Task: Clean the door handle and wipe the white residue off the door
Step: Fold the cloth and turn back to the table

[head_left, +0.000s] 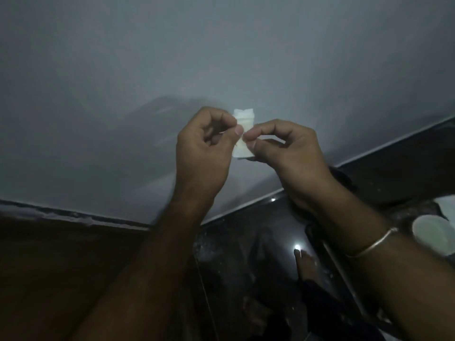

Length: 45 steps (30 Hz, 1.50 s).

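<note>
Both hands are raised in front of a pale grey wall (123, 82). Between them is a small folded white tissue (243, 119), pinched from both sides. My left hand (204, 148) grips its left edge with thumb and forefinger. My right hand (288, 151) pinches its lower right edge; a thin bangle (369, 247) circles that wrist. The tissue stands roughly upright, its top poking above my fingers. No door handle shows in this dim view.
A brown panel (61, 267) with whitish flecks along its top edge fills the lower left. Dark glossy floor (246, 254) lies below, with a bare foot (305, 264) on it. A pale round container (428, 235) sits at the right edge.
</note>
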Tool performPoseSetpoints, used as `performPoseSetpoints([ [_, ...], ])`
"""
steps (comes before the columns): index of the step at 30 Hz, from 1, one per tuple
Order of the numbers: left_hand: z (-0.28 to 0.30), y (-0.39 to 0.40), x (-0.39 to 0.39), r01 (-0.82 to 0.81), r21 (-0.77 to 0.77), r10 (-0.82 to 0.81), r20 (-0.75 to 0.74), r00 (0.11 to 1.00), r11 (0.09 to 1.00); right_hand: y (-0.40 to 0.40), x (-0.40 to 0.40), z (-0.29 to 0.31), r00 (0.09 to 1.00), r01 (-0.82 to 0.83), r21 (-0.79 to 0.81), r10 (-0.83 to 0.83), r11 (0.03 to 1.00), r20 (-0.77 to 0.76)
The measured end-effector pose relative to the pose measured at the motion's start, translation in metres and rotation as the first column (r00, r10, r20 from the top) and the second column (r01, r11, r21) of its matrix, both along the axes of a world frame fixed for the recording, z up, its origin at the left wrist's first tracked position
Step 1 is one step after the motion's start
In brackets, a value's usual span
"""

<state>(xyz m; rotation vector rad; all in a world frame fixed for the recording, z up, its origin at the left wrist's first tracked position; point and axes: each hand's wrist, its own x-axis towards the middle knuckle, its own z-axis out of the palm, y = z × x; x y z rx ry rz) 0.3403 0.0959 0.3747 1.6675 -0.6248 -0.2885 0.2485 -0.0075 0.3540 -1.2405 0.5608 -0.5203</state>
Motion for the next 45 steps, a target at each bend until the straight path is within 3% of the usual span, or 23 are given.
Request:
performPoseSetpoints([
  [6,-0.089,-0.028,-0.004,0.211,0.176,-0.184,-0.153,0.971,0.962,-0.020,-0.019,-0.087,0.993,0.031,0.101,-0.019,0.994,-0.118],
  [12,-0.224,-0.075,-0.029,0.347,0.378,-0.235,-0.311,0.921,0.858,-0.052,-0.060,-0.200,0.916,0.108,0.091,-0.063,0.990,-0.395],
  [15,-0.296,-0.113,-0.051,0.404,0.403,-0.212,-0.441,0.872,0.821,-0.084,-0.081,-0.265,0.820,0.142,-0.016,-0.127,0.990,-0.558],
  [19,-0.380,-0.163,-0.082,0.438,0.408,-0.172,-0.544,0.822,0.801,-0.136,-0.106,-0.340,0.650,0.017,-0.184,-0.151,0.983,-0.745],
  [22,-0.426,-0.195,-0.099,0.435,0.362,-0.138,-0.617,0.775,0.824,-0.185,-0.117,-0.380,0.542,-0.015,-0.219,-0.176,0.976,-0.822],
  [26,-0.476,-0.214,-0.107,0.487,0.409,-0.091,-0.687,0.721,0.772,-0.235,-0.127,-0.419,0.401,-0.121,-0.304,-0.233,0.945,-0.886],
  [31,-0.518,-0.201,-0.108,0.523,0.470,-0.015,-0.733,0.680,0.711,-0.284,-0.132,-0.445,0.355,-0.224,-0.252,-0.162,0.941,-0.921],
  [32,-0.523,-0.202,-0.109,0.530,0.460,-0.030,-0.735,0.677,0.712,-0.267,-0.139,-0.465,0.361,-0.322,-0.208,-0.083,0.923,-0.929],
  [34,-0.533,-0.216,-0.108,0.526,0.448,-0.045,-0.729,0.683,0.723,-0.219,-0.179,-0.503,0.186,-0.575,-0.160,-0.061,0.802,-0.981],
  [35,-0.538,-0.227,-0.108,0.518,0.443,-0.036,-0.734,0.679,0.732,-0.181,-0.190,-0.538,0.237,-0.680,-0.102,0.085,0.726,-0.968],
  [36,-0.544,-0.238,-0.109,0.514,0.426,-0.026,-0.751,0.660,0.745,-0.152,-0.200,-0.564,0.221,-0.773,-0.109,0.104,0.625,-0.970],
  [38,-0.551,-0.259,-0.110,0.505,0.333,-0.011,-0.826,0.563,0.796,-0.124,-0.205,-0.594,0.225,-0.803,-0.104,0.137,0.586,-0.965],
  [40,-0.559,-0.275,-0.110,0.448,0.255,0.016,-0.882,0.471,0.857,-0.141,-0.202,-0.597,0.226,-0.715,0.015,0.251,0.699,-0.941],
  [41,-0.563,-0.281,-0.110,0.412,0.248,0.034,-0.887,0.461,0.877,-0.146,-0.192,-0.595,0.169,-0.705,0.098,0.300,0.702,-0.939],
  [43,-0.569,-0.290,-0.109,0.346,0.270,0.071,-0.868,0.492,0.898,-0.140,-0.196,-0.603,0.251,-0.850,-0.078,0.271,0.522,-0.929],
  [44,-0.573,-0.293,-0.109,0.326,0.283,0.079,-0.851,0.519,0.902,-0.140,-0.197,-0.607,0.283,-0.866,-0.134,0.250,0.482,-0.926],
  [45,-0.578,-0.296,-0.108,0.313,0.291,0.079,-0.834,0.547,0.904,-0.128,-0.200,-0.613,0.250,-0.887,-0.090,0.308,0.453,-0.918],
])
